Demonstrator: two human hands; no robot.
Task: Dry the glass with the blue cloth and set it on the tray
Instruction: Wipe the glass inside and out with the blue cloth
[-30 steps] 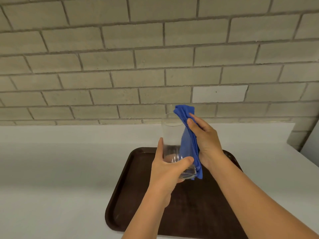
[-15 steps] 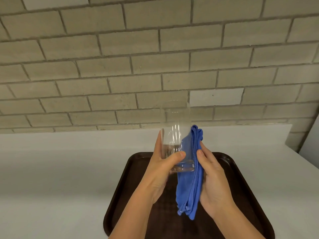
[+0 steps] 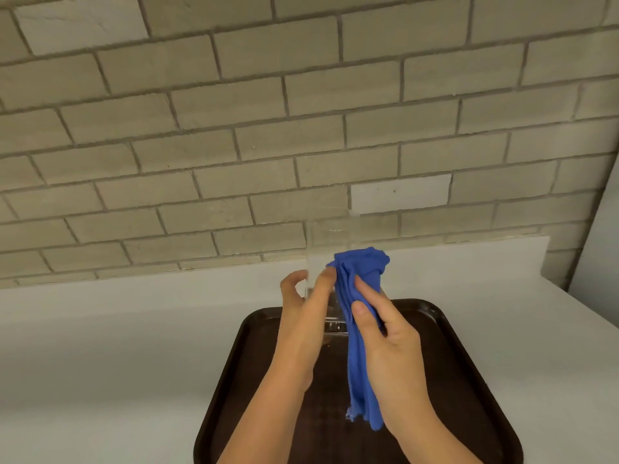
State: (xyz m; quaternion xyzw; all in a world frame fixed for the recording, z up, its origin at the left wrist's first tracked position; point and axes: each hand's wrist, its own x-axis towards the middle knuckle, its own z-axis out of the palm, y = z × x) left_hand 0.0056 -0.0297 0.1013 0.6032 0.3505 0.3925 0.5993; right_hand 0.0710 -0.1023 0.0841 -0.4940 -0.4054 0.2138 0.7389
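Observation:
A clear tall glass [image 3: 330, 242] is held upright above the dark brown tray [image 3: 445, 333]. My left hand [image 3: 303, 316] grips its lower part from the left, thumb and fingers around it. My right hand [image 3: 385, 333] presses the folded blue cloth [image 3: 360, 289] against the glass's right side; the cloth covers that side from about mid-height down and hangs below the glass's base. The upper rim of the glass stands bare in front of the brick wall.
The tray lies on a white counter [image 3: 117, 346] that runs to a low white backsplash [image 3: 469, 262] under the beige brick wall [image 3: 268, 112]. The counter's right edge [image 3: 589, 316] slants near a wall corner.
The cloth has moved up along the glass's right side, and my right hand has risen with it. My left hand has kept hold of the glass, shifted slightly left.

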